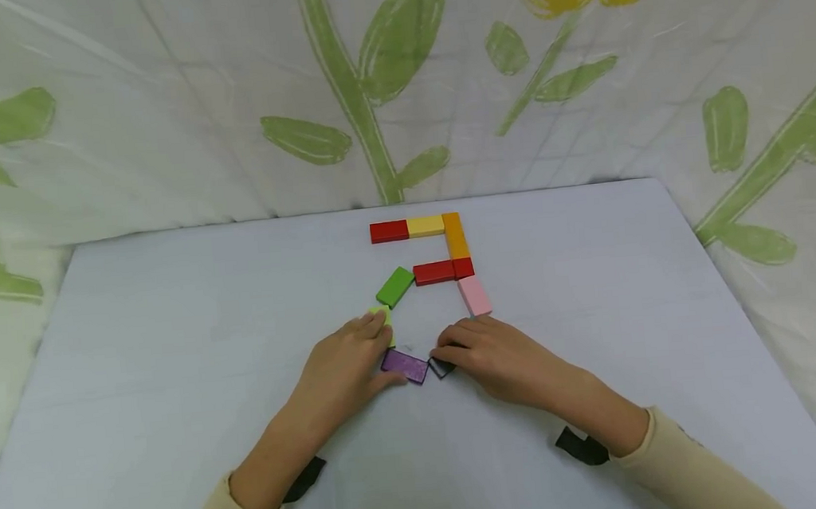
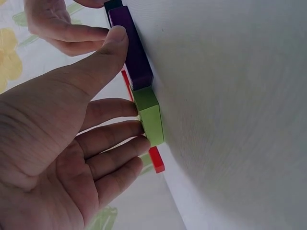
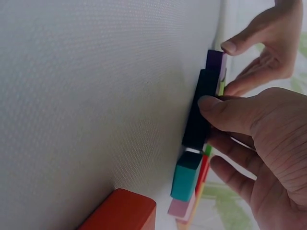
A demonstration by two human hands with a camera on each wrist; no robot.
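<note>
My left hand (image 1: 348,363) lies along the left side of a chain of small blocks. Its thumb touches the purple block (image 2: 129,52), while its fairly straight fingers rest against the light green block (image 2: 151,120). With thumb and fingertips on opposite sides, my right hand (image 1: 491,356) pinches a dark, nearly black block (image 3: 200,110), which in the head view is mostly covered by the hand. One end of the dark block meets the purple block (image 1: 405,366). Near its other end stands a teal block (image 3: 187,177), almost wholly hidden in the head view.
Farther along lie a green block (image 1: 395,287), red block (image 1: 434,272), small red piece (image 1: 463,268), pink block (image 1: 475,295), orange block (image 1: 455,236), yellow block (image 1: 425,226) and another red block (image 1: 389,231). An orange-red block (image 3: 124,211) sits close to the right wrist camera.
</note>
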